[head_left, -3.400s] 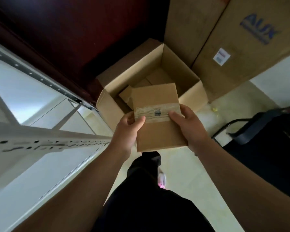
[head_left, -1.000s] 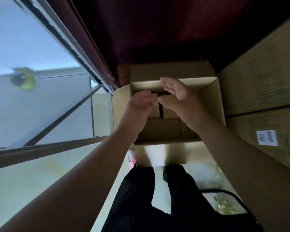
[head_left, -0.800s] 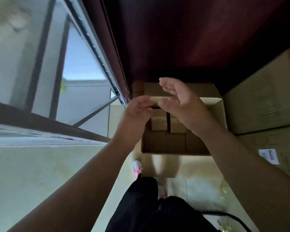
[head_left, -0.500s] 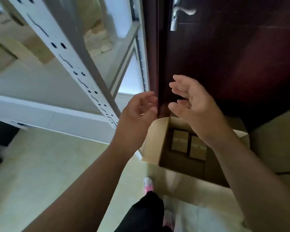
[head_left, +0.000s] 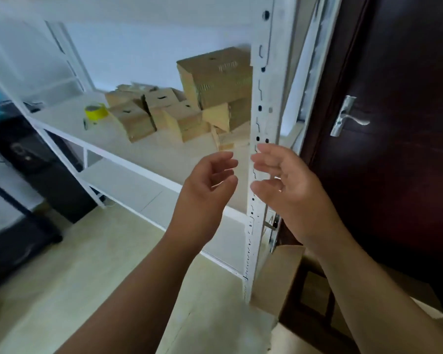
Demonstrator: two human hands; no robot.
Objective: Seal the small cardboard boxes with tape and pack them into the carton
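- Cardboard small boxes (head_left: 164, 116) piled on white shelf (head_left: 67, 118), yellow tape roll (head_left: 95, 113) just beside them.
- Both empty: left hand (head_left: 205, 190), right hand (head_left: 289, 185); fingers loosely curled, palms facing, apart.
- Open carton (head_left: 279, 272) on floor lower right, beside dark door (head_left: 394, 187).

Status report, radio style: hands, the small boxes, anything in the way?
Left hand and right hand empty, fingers loosely curled. Small boxes piled on shelf, tape roll beside. Rack upright close by right hand.

Head-worn camera looks forward and slightly down, close behind both raised hands (head_left: 246, 182).
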